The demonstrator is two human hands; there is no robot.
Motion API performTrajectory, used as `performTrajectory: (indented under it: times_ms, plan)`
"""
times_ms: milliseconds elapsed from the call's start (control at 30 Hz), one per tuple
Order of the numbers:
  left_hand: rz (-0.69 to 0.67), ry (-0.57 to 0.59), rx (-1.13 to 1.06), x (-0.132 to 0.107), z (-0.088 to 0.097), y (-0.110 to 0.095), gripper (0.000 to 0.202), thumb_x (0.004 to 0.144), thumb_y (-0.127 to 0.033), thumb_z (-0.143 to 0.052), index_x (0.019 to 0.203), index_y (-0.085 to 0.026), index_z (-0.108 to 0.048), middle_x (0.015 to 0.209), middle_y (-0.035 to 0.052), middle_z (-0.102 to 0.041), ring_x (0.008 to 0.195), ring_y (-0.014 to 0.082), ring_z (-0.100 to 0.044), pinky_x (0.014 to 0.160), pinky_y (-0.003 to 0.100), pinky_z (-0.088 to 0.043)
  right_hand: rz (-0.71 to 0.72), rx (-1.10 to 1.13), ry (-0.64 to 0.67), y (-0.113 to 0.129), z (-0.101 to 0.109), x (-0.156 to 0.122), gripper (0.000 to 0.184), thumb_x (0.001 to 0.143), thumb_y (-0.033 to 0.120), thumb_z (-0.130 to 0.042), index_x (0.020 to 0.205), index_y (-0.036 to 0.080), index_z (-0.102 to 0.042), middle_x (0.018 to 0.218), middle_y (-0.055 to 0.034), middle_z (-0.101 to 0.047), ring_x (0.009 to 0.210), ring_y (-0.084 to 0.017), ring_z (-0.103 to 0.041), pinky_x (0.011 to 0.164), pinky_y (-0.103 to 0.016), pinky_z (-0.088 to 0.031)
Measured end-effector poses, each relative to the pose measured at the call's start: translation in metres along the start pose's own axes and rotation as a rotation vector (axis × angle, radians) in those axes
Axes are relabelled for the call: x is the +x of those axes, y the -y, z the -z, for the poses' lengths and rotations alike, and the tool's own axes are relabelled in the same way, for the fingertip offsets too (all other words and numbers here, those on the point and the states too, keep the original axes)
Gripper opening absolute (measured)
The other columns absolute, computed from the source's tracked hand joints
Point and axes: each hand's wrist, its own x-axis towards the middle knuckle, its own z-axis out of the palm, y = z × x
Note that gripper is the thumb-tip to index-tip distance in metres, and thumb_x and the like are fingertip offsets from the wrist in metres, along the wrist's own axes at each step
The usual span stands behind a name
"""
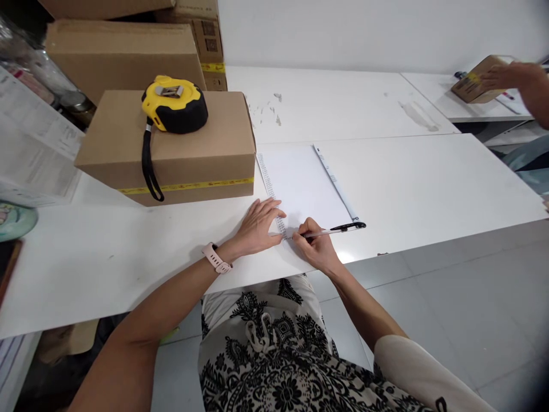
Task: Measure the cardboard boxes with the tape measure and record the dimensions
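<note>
A spiral notebook lies on the white table with a blank white page facing up, its wire binding along the left side. My left hand rests with fingers apart on the binding edge near the lower left corner. In my right hand is a pen with a clear barrel and black cap end, its tip at the page's lower left. Left of the notebook stands a closed cardboard box with yellow tape. A yellow and black tape measure sits on top, its black strap hanging over the front.
More cardboard boxes are stacked behind. Printed papers and a teal object are at the left. At the far right, another person's hand is on a small taped box. The table's front edge runs close to my body.
</note>
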Motion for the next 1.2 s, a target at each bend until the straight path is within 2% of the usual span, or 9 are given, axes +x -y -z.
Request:
performTrajectory:
  times_ms: [600,700,800,867,967,1033,1100,1167,1200]
  plan:
    - [-0.008,-0.016,0.009,0.000,0.000,0.001,0.041,0.079,-0.021,-0.070,0.117,-0.020,-0.058,0.152,0.0146,-0.049,0.148,0.0290,-0.035,0.125,0.055,-0.018,0.026,0.003,-0.069,-0.003,-0.002,-0.001,0.025,0.091,0.028,-0.059,0.074,0.024,-0.041,0.064,0.0065,-0.039,0.056,-0.011,-0.036,0.054,-0.026,-0.029]
    - [-0.015,-0.009,0.018,-0.001,-0.001,0.003,0.041,0.079,-0.020,-0.070,0.119,-0.019,-0.058,0.152,0.0153,-0.049,0.148,0.0298,-0.035,0.125,0.056,-0.019,0.032,-0.048,-0.184,-0.005,0.000,0.000,0.019,0.094,0.034,-0.059,0.082,0.024,-0.048,0.065,0.0056,-0.046,0.055,-0.012,-0.040,0.053,-0.026,-0.032]
    - [-0.035,-0.039,0.043,-0.002,-0.006,0.004,0.040,0.078,-0.019,-0.071,0.116,-0.020,-0.059,0.149,0.0149,-0.052,0.147,0.0321,-0.038,0.123,0.060,-0.023,0.120,-0.256,-0.238,-0.007,0.012,0.013,0.010,0.098,0.034,-0.053,0.101,0.025,-0.057,0.081,-0.0003,-0.062,0.068,-0.017,-0.055,0.061,-0.029,-0.042]
    - [-0.082,-0.166,0.061,-0.003,-0.007,0.000,0.034,0.079,-0.017,-0.070,0.112,-0.020,-0.061,0.141,0.0145,-0.060,0.139,0.0316,-0.049,0.119,0.058,-0.033,0.215,-0.475,-0.234,-0.009,0.024,0.030,0.018,0.100,0.026,-0.047,0.113,0.024,-0.060,0.095,-0.0059,-0.068,0.085,-0.022,-0.061,0.073,-0.034,-0.047]
    - [-0.283,-0.543,0.137,-0.005,0.011,-0.013,0.027,0.084,-0.013,-0.067,0.109,-0.022,-0.061,0.129,0.0116,-0.067,0.129,0.0282,-0.058,0.109,0.051,-0.048,0.237,-0.789,-0.200,-0.015,0.040,0.055,0.037,0.095,0.009,-0.040,0.122,0.018,-0.064,0.110,-0.0133,-0.069,0.103,-0.028,-0.058,0.089,-0.041,-0.046]
    - [-0.403,-0.828,0.260,-0.007,0.040,-0.022,0.031,0.083,-0.013,-0.068,0.111,-0.025,-0.061,0.128,0.0082,-0.067,0.129,0.0284,-0.057,0.106,0.051,-0.049,0.175,-0.908,-0.164,-0.019,0.046,0.067,0.049,0.090,0.001,-0.037,0.128,0.017,-0.064,0.120,-0.0153,-0.068,0.109,-0.030,-0.055,0.093,-0.043,-0.045]
    - [-0.400,-1.072,0.403,-0.009,0.077,-0.025,0.038,0.079,-0.014,-0.071,0.113,-0.027,-0.062,0.131,0.0062,-0.064,0.130,0.0308,-0.054,0.107,0.056,-0.046,0.129,-0.961,-0.139,-0.023,0.046,0.071,0.058,0.086,-0.003,-0.037,0.135,0.017,-0.061,0.125,-0.0143,-0.066,0.112,-0.030,-0.053,0.094,-0.043,-0.044]
    - [-0.302,-1.209,0.500,-0.010,0.114,-0.022,0.046,0.073,-0.020,-0.076,0.116,-0.024,-0.063,0.138,0.0086,-0.058,0.133,0.0351,-0.047,0.111,0.060,-0.040,0.115,-0.976,-0.136,-0.026,0.045,0.072,0.062,0.085,-0.005,-0.037,0.138,0.018,-0.059,0.126,-0.0127,-0.066,0.113,-0.029,-0.053,0.094,-0.042,-0.043]
    - [-0.207,-1.205,0.527,-0.010,0.130,-0.018,0.054,0.069,-0.022,-0.079,0.120,-0.022,-0.062,0.143,0.0107,-0.054,0.136,0.0374,-0.042,0.114,0.063,-0.034,0.114,-0.975,-0.146,-0.027,0.043,0.071,0.062,0.085,-0.005,-0.037,0.139,0.018,-0.058,0.126,-0.0124,-0.066,0.113,-0.029,-0.052,0.095,-0.041,-0.043]
